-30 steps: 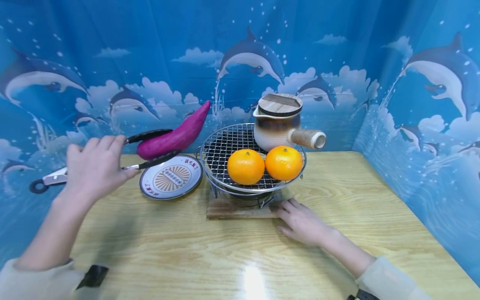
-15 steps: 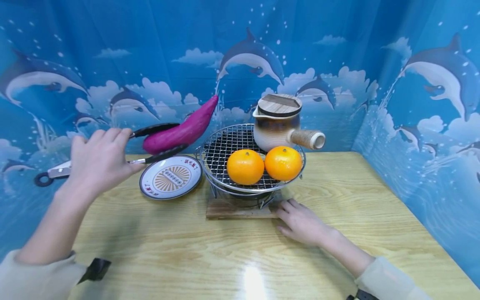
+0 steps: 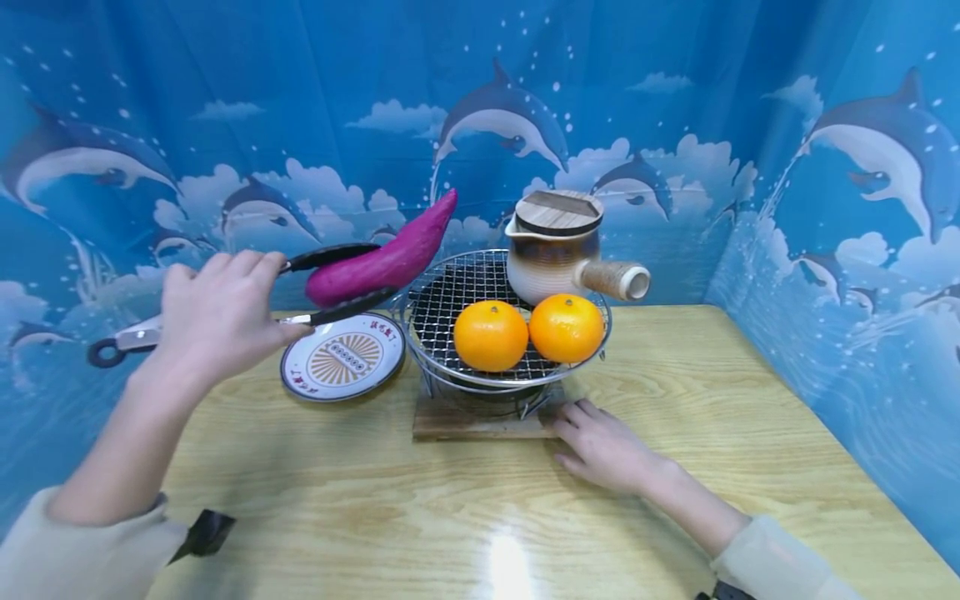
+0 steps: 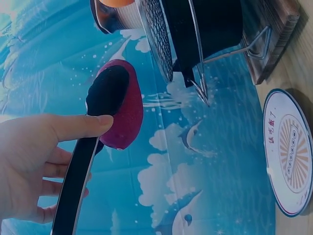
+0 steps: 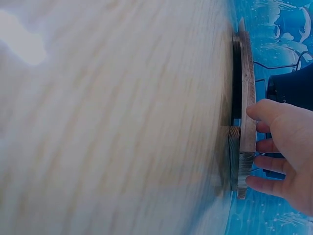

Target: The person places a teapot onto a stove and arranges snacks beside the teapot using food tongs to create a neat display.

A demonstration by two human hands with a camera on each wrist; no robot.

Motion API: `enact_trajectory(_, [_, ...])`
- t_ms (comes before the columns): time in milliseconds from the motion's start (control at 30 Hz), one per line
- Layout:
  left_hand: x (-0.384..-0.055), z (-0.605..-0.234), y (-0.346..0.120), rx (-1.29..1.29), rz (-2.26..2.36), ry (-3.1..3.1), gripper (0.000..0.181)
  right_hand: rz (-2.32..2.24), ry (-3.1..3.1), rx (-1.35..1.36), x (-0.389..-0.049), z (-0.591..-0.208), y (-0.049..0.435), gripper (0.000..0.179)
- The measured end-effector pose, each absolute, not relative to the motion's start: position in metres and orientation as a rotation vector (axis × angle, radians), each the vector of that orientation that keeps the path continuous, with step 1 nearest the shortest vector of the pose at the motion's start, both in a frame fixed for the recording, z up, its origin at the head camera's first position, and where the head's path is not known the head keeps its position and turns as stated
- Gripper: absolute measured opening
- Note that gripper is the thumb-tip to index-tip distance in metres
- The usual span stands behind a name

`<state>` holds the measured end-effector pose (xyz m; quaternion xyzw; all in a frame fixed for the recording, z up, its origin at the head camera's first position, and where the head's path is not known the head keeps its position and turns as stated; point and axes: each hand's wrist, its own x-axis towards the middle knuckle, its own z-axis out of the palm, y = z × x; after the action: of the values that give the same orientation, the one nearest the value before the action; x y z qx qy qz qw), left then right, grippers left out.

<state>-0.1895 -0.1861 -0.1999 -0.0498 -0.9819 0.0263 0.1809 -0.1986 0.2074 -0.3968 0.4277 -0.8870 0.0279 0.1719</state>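
My left hand (image 3: 225, 317) grips a pair of metal tongs (image 3: 352, 307) with black heads. Between those heads is a magenta sweet potato (image 3: 386, 265), held in the air with its thin end pointing up and right. That tip overlaps the left rim of a round wire-mesh grill (image 3: 444, 310) in the head view. In the left wrist view the thumb lies along the black tong arm (image 4: 78, 181). My right hand (image 3: 603, 446) rests at the front right corner of the wooden board (image 3: 465, 427) under the grill, thumb and fingertips touching its edges.
Two oranges (image 3: 491, 336) sit at the front of the grill. Behind them stands a lidded clay teapot (image 3: 551, 267), its wrapped handle (image 3: 611, 278) jutting right past the rim. A patterned plate (image 3: 298, 371) lies left of the grill, below the tongs. A dolphin-print curtain (image 3: 300, 83) surrounds the table.
My left hand has carried the tongs and sweet potato to the right, closer to the grill, with the tip rising slightly. My right hand has stayed at the board.
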Motion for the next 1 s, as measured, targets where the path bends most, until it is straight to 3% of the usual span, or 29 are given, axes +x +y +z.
enact_trajectory(1000, [-0.191,-0.193,-0.141,-0.190,0.085,-2.835,0.086,0.104,-2.504,1.214,-0.200,-0.400,0.208,0.035])
